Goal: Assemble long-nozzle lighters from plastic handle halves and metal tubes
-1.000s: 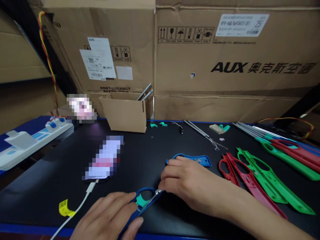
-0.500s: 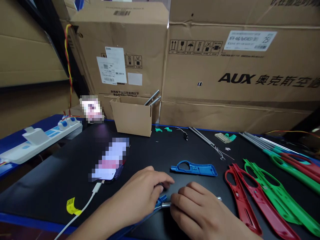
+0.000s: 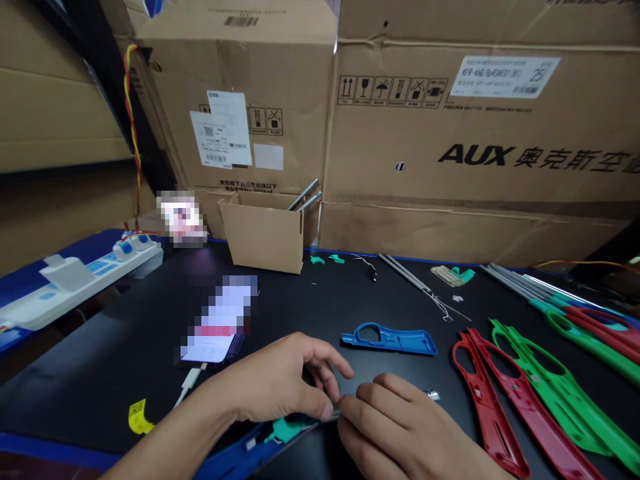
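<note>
My right hand [image 3: 395, 427] is closed around a thin metal tube [image 3: 433, 395], whose shiny end sticks out past the knuckles. My left hand [image 3: 285, 373] arches over the tube's other end, its thumb and curled fingertips drawn together beside my right fingers. The index finger stays raised, and what the left fingertips pinch is mostly hidden. Under my left wrist lies a blue plastic handle half [image 3: 235, 460] with a teal plastic piece [image 3: 287, 430] in it, partly covered by the forearm. Beyond the hands, a second blue handle half [image 3: 390, 339] rests on the black table, hollow side up.
Red handle halves [image 3: 493, 407] and green ones [image 3: 555, 393] lie at the right, with finished-looking rods [image 3: 520, 283] behind. A phone [image 3: 220, 320] on a white cable, a power strip [image 3: 100, 273] and a small cardboard box [image 3: 263, 233] stand left. Loose tubes [image 3: 405, 272] lie at the back.
The blue handle half under my left hand now shows more, with its teal piece visible. My left fingers have spread slightly, and the thumb has moved right and down toward my right fingertips.
</note>
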Available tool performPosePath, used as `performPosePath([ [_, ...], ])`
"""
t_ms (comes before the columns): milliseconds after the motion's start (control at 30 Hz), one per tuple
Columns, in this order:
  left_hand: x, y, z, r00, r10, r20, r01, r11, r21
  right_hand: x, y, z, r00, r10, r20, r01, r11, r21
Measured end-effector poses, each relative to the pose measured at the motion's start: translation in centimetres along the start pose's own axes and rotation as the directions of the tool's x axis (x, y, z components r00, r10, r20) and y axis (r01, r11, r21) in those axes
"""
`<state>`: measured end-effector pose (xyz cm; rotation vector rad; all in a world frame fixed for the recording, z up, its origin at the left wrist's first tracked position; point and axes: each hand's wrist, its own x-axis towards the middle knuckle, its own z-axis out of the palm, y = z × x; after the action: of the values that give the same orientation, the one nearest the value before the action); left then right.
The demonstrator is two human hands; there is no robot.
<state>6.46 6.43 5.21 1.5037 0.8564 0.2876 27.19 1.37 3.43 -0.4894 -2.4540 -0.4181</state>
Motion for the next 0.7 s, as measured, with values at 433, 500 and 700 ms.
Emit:
performPosePath([
  [433, -0.9, -1.1, 0.6, 0.958, 0.036, -0.284, -0.069, 0.992, -0.107, -0.3, 0.3, 0.2, 0.999, 0.027, 0.028, -0.028, 1.0, 0.009],
  [500, -0.9, -1.3, 0.9, 0.951, 0.035, -0.308, -0.056, 0.997, -0.061, -0.3, 0.2, 0.3, 0.999, 0.026, 0.025, -0.026, 1.0, 0.011],
  [700, -1.3, -1.1, 1.9, 0.908, 0.086, -0.41, -0.005, 0.981, 0.195, -0.2, 0.0, 0.4, 0.999, 0.043, 0.027, -0.045, 0.998, 0.044],
])
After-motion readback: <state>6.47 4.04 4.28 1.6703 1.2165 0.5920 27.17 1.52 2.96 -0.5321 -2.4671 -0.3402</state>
